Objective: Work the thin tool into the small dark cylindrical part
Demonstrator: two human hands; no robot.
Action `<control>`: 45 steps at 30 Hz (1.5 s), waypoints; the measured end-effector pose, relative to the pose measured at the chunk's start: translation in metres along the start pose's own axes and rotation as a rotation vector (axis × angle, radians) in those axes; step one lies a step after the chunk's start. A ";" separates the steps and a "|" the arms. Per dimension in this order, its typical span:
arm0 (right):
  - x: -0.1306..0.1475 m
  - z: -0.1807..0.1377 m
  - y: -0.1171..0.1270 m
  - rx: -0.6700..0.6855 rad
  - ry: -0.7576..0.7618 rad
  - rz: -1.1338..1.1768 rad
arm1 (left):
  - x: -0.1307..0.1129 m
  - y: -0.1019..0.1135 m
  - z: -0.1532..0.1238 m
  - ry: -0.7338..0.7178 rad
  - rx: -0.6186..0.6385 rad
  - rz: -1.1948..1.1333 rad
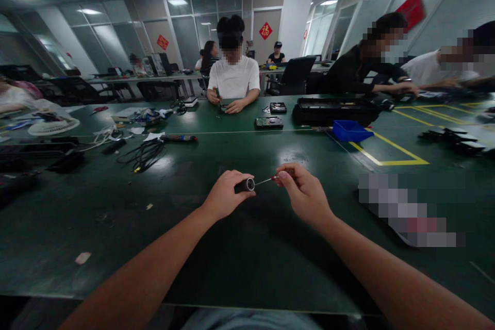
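Observation:
My left hand (227,193) is closed around a dark cylinder (245,185) whose round, pale-rimmed end faces right. What the cylinder is cannot be made out. In my right hand (305,189) is a small screwdriver (264,182), its reddish handle pinched between thumb and fingers. The thin metal shaft points left, and its tip is at or very close to the cylinder's rimmed end; I cannot tell whether they touch. Both hands are above the green table (247,247), near its middle.
Left are black cables (147,153) and a tool with a dark handle (180,138). Ahead lie hard drives (269,122), a long black casing (335,111) and a blue scoop-shaped tray (351,130). A blurred-out flat object (402,211) rests at right. A person (233,75) works opposite.

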State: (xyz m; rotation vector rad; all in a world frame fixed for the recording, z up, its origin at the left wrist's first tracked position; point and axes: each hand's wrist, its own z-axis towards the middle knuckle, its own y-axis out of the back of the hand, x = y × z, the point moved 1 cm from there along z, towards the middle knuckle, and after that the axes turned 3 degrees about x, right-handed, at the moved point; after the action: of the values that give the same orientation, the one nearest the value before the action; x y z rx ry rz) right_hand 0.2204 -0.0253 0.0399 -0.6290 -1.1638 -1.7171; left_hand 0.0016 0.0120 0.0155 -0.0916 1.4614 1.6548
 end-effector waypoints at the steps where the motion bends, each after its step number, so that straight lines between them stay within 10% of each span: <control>1: 0.000 0.000 0.000 0.008 -0.001 0.001 | 0.000 0.000 0.000 -0.003 0.004 0.003; 45: -0.002 0.005 -0.002 -0.038 -0.120 0.180 | -0.005 0.001 -0.001 0.019 -0.029 -0.050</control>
State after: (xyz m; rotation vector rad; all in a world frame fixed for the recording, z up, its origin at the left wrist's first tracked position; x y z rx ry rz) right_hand 0.2188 -0.0193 0.0395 -0.8446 -1.1233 -1.5697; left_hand 0.0032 0.0087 0.0192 -0.1591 1.4383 1.6384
